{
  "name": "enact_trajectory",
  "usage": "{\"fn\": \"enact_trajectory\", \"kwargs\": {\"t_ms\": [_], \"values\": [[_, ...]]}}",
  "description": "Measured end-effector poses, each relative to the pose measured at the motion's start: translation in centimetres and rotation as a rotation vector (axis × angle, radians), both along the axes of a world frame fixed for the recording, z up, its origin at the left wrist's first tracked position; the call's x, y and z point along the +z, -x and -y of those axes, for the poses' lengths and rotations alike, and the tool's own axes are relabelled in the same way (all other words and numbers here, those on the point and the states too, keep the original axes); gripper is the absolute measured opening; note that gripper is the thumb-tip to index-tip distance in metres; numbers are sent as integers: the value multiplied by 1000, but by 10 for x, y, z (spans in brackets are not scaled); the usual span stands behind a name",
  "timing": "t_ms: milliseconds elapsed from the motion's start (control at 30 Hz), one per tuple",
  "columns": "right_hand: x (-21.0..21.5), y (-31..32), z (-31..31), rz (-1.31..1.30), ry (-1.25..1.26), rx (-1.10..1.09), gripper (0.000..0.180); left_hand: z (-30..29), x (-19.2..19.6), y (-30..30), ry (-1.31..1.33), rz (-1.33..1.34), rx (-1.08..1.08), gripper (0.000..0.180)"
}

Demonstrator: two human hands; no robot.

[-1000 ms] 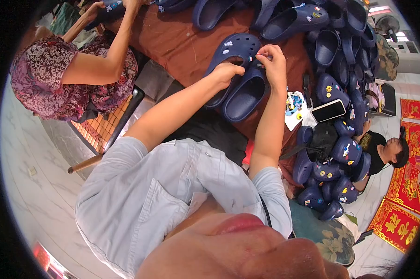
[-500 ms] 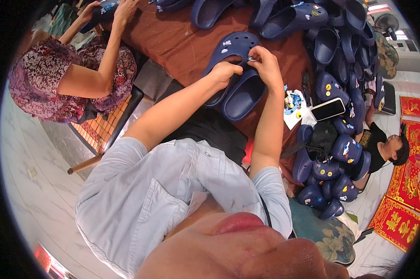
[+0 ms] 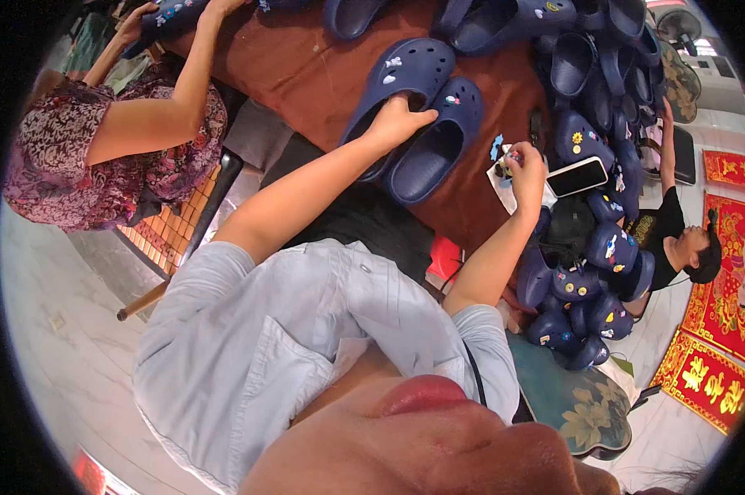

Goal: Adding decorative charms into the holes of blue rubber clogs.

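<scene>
My left hand [image 3: 399,122] reaches into the opening of a dark blue clog [image 3: 422,59], fingers hidden inside, thumb outside, gripping its upper. This clog bears two small white shoe charms. Pressed against its right side is a second dark blue clog [image 3: 423,165] with a small coloured charm on its upper. My right hand [image 3: 527,175] is at a small heap of colourful shoe charms [image 3: 496,148] on a piece of white paper [image 3: 501,196]. Its fingertips are pinched together over the heap; whatever lies between them is too small to name.
A phone [image 3: 577,177] lies right of the charms. Several more blue clogs [image 3: 572,66] crowd the right and far sides of the brown-covered table [image 3: 306,70]. One person [image 3: 141,140] at left handles a clog; another [image 3: 678,239] is at right.
My right hand has left the right-hand clog and moved right to the charm heap. A small coloured charm now shows on that clog. My left hand keeps its grip.
</scene>
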State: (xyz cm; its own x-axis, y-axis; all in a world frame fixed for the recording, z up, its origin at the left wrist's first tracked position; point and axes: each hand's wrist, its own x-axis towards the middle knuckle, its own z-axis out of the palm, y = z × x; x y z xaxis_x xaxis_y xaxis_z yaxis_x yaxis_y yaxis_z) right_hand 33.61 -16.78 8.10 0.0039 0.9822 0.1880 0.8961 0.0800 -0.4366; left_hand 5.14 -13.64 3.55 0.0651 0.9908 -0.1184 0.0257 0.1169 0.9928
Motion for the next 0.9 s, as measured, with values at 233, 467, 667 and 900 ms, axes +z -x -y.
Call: {"fn": "enact_trajectory", "kwargs": {"t_ms": [233,467,667,900], "values": [[-14,15,-14,93,-151,-43,24,3,7,1,-248,-315,-130,89],[-5,106,-68,28,-255,362,19,-9,1,3,-125,-414,-231,74],[-31,106,-71,-236,-193,389,14,-2,-4,-2,-157,-403,-227,73],[-23,116,-71,-379,-123,389,19,0,-4,1,-160,-384,-231,73]]}}
